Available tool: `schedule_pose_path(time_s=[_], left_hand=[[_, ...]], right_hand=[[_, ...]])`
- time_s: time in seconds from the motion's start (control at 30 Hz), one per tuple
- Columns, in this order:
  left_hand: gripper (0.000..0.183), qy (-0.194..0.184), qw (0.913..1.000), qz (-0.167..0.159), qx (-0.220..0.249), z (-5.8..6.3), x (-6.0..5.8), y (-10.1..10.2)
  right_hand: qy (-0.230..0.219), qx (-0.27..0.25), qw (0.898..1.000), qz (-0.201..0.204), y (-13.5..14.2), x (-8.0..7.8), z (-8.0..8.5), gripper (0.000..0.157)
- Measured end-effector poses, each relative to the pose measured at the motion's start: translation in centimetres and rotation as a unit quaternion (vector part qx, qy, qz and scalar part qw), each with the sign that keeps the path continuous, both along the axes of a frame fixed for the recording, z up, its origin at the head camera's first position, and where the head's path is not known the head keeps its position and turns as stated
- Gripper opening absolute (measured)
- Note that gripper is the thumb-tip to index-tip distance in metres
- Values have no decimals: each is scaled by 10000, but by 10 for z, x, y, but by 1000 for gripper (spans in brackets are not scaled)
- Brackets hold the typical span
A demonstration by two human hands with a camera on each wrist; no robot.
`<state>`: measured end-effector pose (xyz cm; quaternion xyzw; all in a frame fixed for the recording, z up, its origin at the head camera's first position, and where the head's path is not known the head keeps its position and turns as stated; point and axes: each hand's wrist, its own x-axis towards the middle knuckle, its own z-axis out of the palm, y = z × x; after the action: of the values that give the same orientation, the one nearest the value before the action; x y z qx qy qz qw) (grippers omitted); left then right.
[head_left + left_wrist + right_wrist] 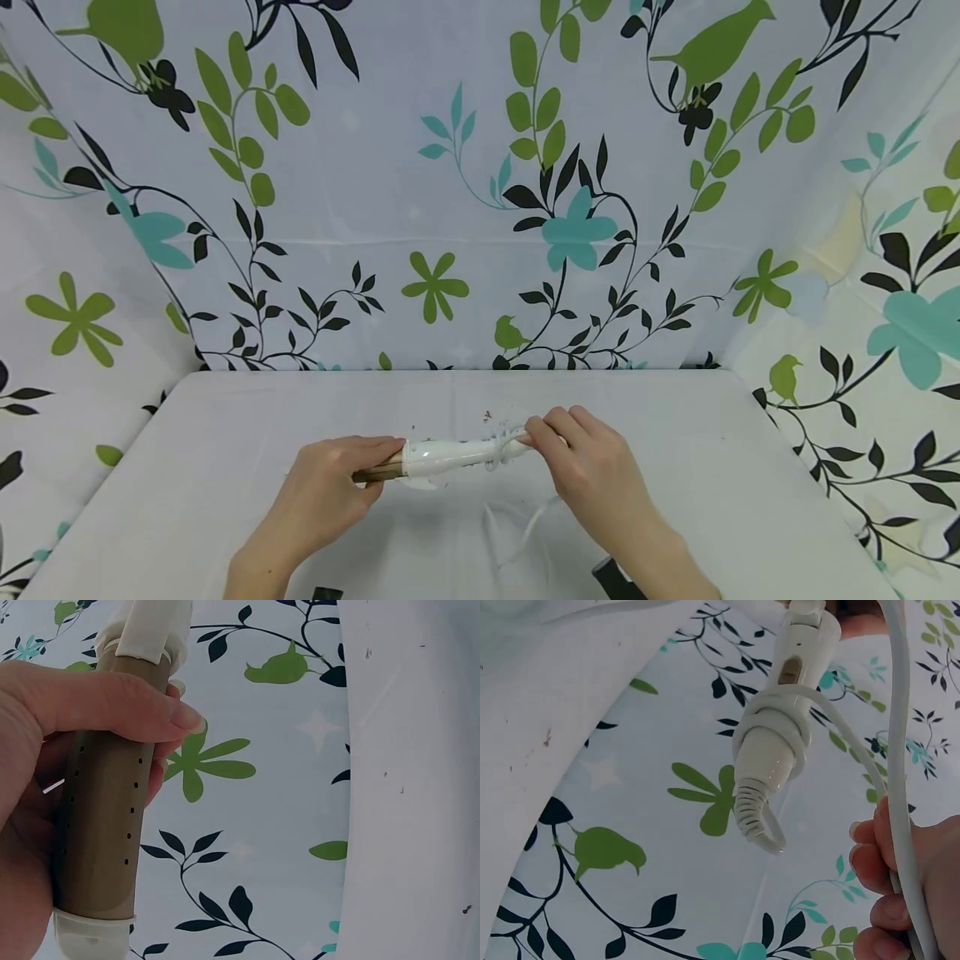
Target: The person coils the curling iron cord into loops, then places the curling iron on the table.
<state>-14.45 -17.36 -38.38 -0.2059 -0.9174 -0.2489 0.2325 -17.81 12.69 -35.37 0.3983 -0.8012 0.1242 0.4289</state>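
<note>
- Noted leaf-and-bird-patterned curtain (352, 167) at back and both sides.
- Found white table (675, 433) below, far edge against curtain, with room left and right before side edges.
- Saw left hand (330, 479) wrapped round brown, perforated barrel (101, 817).
- Saw right hand (592, 462) gripping white cord (898, 735).
- Located hair styler (450, 456) over mid-table, between hands.
- Observed cord looped round glossy white handle (761, 761).
- Recorded dark specks (487, 414) behind.

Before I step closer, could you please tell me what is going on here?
A person's left hand grips the brown barrel of what looks like a hair styling tool, held over a white table. The right hand holds its white cord. Some cord is looped around the white handle; another length trails loose.
</note>
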Motion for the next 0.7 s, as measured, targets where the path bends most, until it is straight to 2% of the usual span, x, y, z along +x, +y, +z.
schedule_pose_path(time_s=[0.17,0.4,0.7], left_hand=[[58,-109,9998,-149,98,1,0,1],[57,-107,9997,-149,186,2,1,1],[54,-31,9994,-332,58,2,1,1]], right_hand=[[-15,-109,9999,50,4,-15,3,39],[-427,-330,9984,152,11,-33,2,37],[-619,-310,9968,400,7,-42,-3,29]])
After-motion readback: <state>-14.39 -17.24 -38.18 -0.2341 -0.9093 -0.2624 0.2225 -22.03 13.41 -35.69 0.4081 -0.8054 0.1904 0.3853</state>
